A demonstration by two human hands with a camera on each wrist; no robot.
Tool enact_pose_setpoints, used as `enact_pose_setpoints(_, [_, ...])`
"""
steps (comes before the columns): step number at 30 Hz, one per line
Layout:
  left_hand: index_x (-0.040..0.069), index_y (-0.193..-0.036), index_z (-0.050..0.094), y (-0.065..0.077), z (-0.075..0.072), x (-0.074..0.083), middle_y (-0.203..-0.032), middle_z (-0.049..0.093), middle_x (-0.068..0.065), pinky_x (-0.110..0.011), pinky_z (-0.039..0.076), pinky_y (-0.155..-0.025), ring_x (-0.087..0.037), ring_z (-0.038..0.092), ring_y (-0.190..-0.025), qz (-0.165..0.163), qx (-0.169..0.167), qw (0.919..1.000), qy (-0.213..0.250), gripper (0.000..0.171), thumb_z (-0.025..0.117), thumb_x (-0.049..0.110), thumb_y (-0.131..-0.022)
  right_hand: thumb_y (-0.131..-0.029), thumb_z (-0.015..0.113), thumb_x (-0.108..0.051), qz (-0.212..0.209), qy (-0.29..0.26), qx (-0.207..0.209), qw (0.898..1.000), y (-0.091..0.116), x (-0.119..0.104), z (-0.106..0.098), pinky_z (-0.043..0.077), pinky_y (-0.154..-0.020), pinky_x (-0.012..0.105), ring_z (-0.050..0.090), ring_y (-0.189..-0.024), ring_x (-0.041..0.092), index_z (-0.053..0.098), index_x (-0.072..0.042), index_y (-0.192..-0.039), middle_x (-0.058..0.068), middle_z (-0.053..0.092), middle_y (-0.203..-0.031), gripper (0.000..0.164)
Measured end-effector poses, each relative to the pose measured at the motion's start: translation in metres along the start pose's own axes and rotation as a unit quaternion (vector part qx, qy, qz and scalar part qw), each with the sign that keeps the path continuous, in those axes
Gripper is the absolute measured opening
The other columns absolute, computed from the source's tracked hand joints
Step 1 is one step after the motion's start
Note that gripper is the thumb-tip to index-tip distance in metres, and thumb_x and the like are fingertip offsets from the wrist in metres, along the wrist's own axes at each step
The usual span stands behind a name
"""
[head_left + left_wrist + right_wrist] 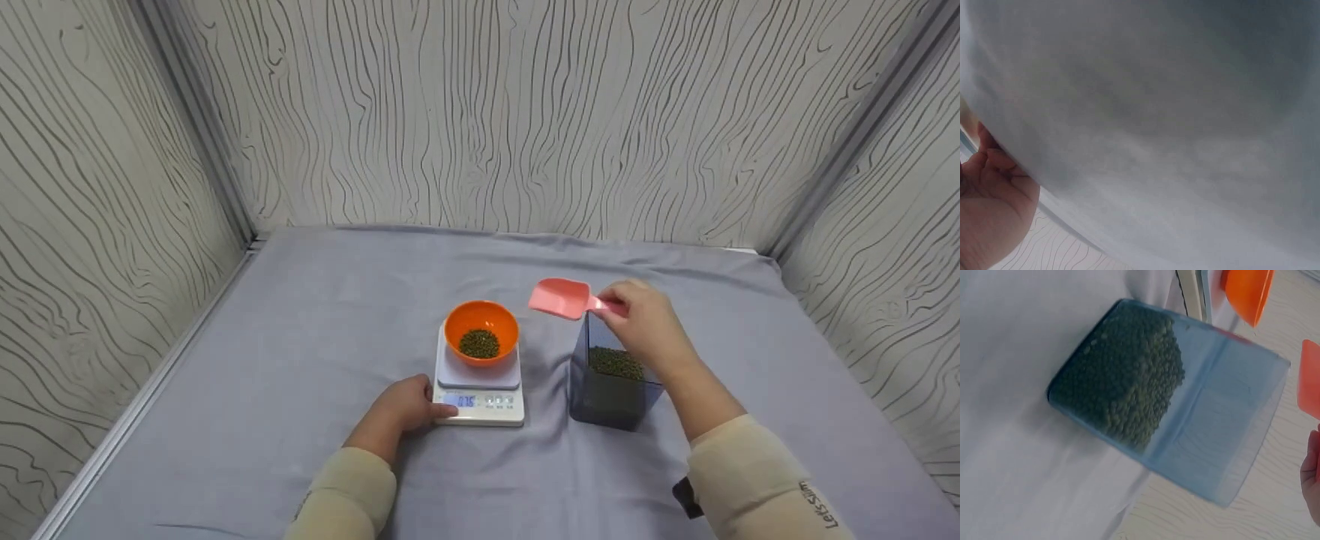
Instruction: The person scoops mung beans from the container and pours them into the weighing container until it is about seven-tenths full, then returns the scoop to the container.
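Note:
A white kitchen scale [491, 418] bears an orange bowl [480, 312] with small green beans [478, 344] at its bottom. My left hand [407, 405] grips the scale's front left corner, its thumb on top beside the lit display. In the left wrist view, pale cloth covers most of the picture and only part of that hand shows. A pink scoop [561, 298] is held by its handle in my right hand [646, 322], above the clear bluish bin [589, 405]. The scoop's visible hollow shows no beans. Green beans [1129, 377] fill the bin's lower part.
Grey cloth [300, 315] with wrinkles covers the table. Wood-grain patterned panels [480, 112] stand behind and at both sides. A small black object [686, 497] lies partly hidden by the right sleeve [757, 472].

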State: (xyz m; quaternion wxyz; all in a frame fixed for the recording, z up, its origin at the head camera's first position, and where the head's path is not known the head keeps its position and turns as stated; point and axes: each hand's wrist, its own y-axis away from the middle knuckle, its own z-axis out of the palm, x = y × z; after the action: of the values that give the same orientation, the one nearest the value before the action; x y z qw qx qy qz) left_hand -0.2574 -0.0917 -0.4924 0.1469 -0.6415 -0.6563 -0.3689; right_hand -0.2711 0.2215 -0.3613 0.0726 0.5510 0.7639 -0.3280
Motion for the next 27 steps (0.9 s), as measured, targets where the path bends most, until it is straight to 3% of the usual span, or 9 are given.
enact_pose_setpoints(9, [0.011,-0.084,0.053,-0.001,0.001,-0.001,-0.073,0.050,-0.003,-0.031,0.037,-0.062,-0.020,0.047,-0.070,-0.007,-0.002,0.9999,0.011,0.040,0.077,0.040,-0.069,-0.082,0.068,-0.016,0.037,0.005,-0.022,0.999,0.008,0.023,-0.029,0.044,-0.069,0.036,0.053,-0.078,0.021,0.066,-0.004,-0.088,0.009,0.060,-0.088,0.013])
enact_pose_setpoints(16, [0.012,-0.085,0.054,-0.001,0.000,-0.001,-0.073,0.051,-0.003,-0.031,0.037,-0.062,-0.020,0.048,-0.070,-0.010,-0.006,0.9997,0.021,0.040,0.077,0.040,-0.069,-0.082,0.069,-0.016,0.066,0.015,-0.081,0.994,0.011,0.033,-0.056,0.042,-0.065,0.034,0.052,-0.073,0.019,0.067,-0.004,-0.089,0.007,0.062,-0.083,0.014])
enact_pose_setpoints(27, [0.011,-0.084,0.053,0.000,0.000,-0.001,-0.073,0.050,-0.003,-0.031,0.037,-0.062,-0.020,0.047,-0.070,-0.001,-0.002,1.0000,0.005,0.040,0.077,0.040,-0.069,-0.079,0.069,-0.014,0.055,0.041,-0.123,0.990,0.015,0.039,-0.077,0.043,-0.063,0.034,0.053,-0.071,0.017,0.067,-0.007,-0.082,0.004,0.061,-0.079,0.008])
